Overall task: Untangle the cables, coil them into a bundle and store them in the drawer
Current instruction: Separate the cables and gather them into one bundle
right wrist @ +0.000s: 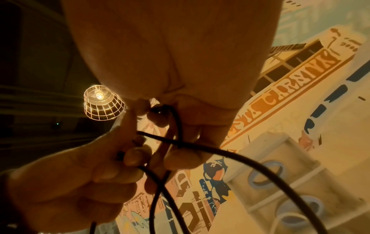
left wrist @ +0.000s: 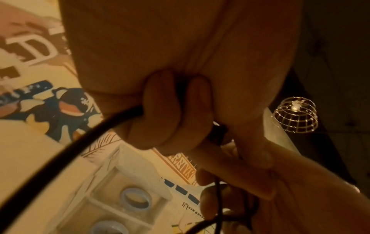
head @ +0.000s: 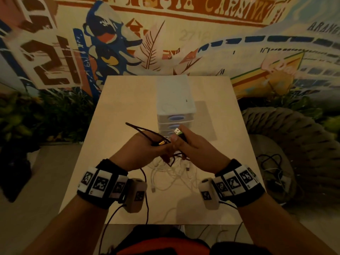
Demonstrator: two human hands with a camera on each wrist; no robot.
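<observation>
Both hands up over the bench (head: 119,208): the left hand (head: 145,150) has its fingers curled round the black cable (head: 141,128) by its gold plug, the right hand (head: 191,146) pinches the USB plug end (head: 178,131). White cables (head: 171,177) lie tangled below; the drawer unit (head: 174,100) waits behind, shut. Pull hard now and the crossed loops could cinch into a knot.

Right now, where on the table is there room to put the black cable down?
Bare table left of the drawers, and along its right edge. Crowded: the white cables under both hands.
</observation>
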